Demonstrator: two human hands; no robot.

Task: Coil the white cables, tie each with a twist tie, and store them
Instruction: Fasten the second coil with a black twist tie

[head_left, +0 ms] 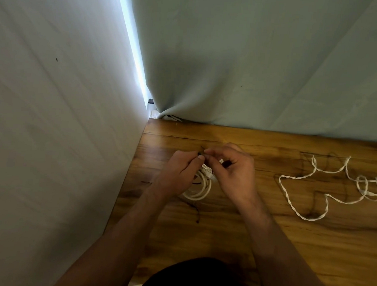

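Note:
A coiled white cable (198, 188) lies on the wooden table (221, 231), partly hidden under my hands. My left hand (179, 172) and my right hand (232, 171) meet just above the coil's far side. Both pinch a thin dark twist tie (200, 153) between thumb and fingertips. A second white cable (328, 187) lies loose and uncoiled on the table to the right, with a small loop and a plug end near the frame's right edge.
Pale curtains (257, 58) hang behind the table and along its left edge. A thin dark strand (196, 213) lies on the wood just in front of the coil. The table runs on to the right and toward me.

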